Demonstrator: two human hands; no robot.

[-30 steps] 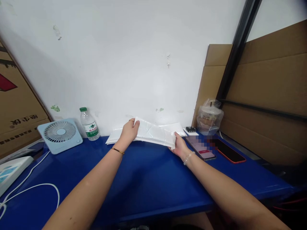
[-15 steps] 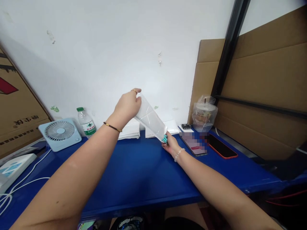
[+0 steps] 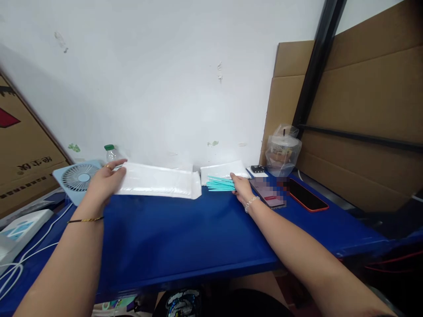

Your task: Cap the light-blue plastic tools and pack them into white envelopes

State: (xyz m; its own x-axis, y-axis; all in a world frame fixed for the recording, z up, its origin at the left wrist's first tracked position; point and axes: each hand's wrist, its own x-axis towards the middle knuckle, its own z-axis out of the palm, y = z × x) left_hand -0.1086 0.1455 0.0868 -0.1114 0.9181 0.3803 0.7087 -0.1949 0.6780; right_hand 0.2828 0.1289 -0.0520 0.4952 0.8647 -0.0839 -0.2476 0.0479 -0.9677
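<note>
My left hand [image 3: 107, 180] is closed on the left end of a long white envelope [image 3: 155, 179], held level over the back of the table with its flap end pointing right. A bunch of thin turquoise sticks [image 3: 220, 183] is gripped at its right end by my right hand [image 3: 243, 189]. The sticks fan out toward the left, apart from the envelope's flap. What kind of sticks they are, I cannot tell. Behind them lies a stack of white envelopes [image 3: 218, 169] against the wall.
On the left stand a light blue fan [image 3: 79, 176], a green-capped bottle [image 3: 110, 152] partly hidden, and a white device [image 3: 24, 231] with cables. To the right lie a phone [image 3: 269, 196], an orange-cased phone [image 3: 307, 196] and a bagged drink cup [image 3: 282, 152]. Cardboard [image 3: 370, 110] flanks the blue table [image 3: 185, 237].
The turquoise sticks have come out of the envelope and show in my right hand. My left hand has moved left and down with the envelope, which now lies level.
</note>
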